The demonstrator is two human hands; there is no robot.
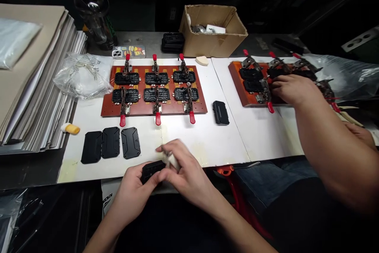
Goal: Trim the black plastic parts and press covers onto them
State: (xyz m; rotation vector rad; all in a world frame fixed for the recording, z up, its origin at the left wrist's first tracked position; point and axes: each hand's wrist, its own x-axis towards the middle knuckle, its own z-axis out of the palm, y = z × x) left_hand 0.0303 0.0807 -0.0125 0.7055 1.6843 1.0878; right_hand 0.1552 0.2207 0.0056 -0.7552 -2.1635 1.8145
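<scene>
Close to the table's front edge, my left hand [134, 184] grips a black plastic case [152, 170] that is tilted on its side. My right hand [183, 170] is closed around a small pale-handled tool [173, 161], its kind unclear, held against the case's right end; its fingers are slightly blurred. Left of my hands lie three flat black covers [111, 142] in a row. Beyond them stands a red-brown fixture board [174, 107] with several red-handled toggle clamps [158, 119], which press on black plastic parts [126, 96].
One more black case [220, 112] lies right of the board. A co-worker's hand [291, 89] reaches over a second clamp board [241, 87]. At the back are a cardboard box [213, 42], a phone [129, 51] and a bottle [94, 20]; paper stacks [44, 87] stand left.
</scene>
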